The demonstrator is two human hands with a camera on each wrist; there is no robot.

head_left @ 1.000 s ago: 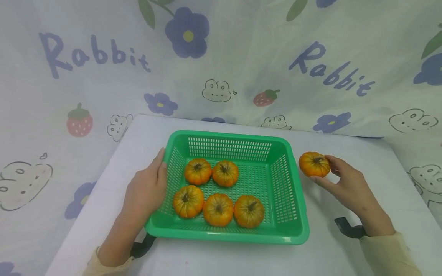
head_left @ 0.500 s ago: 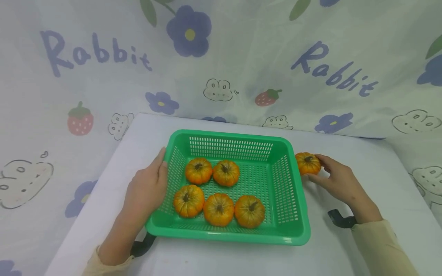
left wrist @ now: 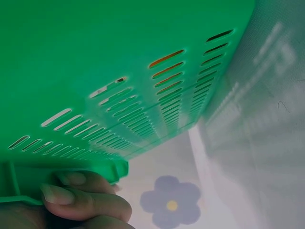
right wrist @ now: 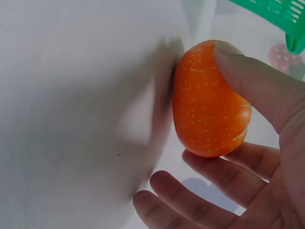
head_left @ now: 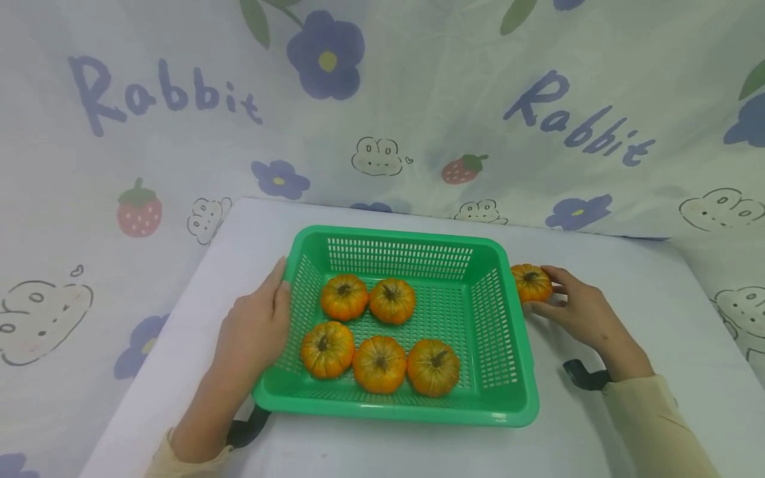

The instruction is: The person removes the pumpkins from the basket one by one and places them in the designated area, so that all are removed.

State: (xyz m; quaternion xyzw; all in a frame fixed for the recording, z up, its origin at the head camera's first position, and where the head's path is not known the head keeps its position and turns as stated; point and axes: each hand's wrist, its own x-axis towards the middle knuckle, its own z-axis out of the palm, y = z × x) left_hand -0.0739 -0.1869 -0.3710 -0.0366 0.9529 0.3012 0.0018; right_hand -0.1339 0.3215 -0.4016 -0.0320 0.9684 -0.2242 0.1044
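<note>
A green plastic basket [head_left: 382,417] with slotted walls holds several small orange pumpkins [head_left: 380,364]. My left hand [head_left: 254,325] grips the basket's left rim, and the left wrist view shows its fingers [left wrist: 86,202] curled under the edge. To the right of the basket, my right hand [head_left: 582,309] holds another small pumpkin [head_left: 531,283] between thumb and fingers. Seen from the right wrist, that pumpkin [right wrist: 209,102] is close against the white surface, with the thumb over one side and fingertips at the other. In the head view, the basket's right rim hides its left edge.
A white-covered table [head_left: 603,265] lies under everything. Behind and beside it hangs a pale curtain [head_left: 418,86] printed with rabbits, flowers and strawberries. Dark curved straps [head_left: 586,377] show at both wrists.
My right hand has moved left and down with its pumpkin, bringing it beside the basket's right rim. The left hand and the basket stay in place.
</note>
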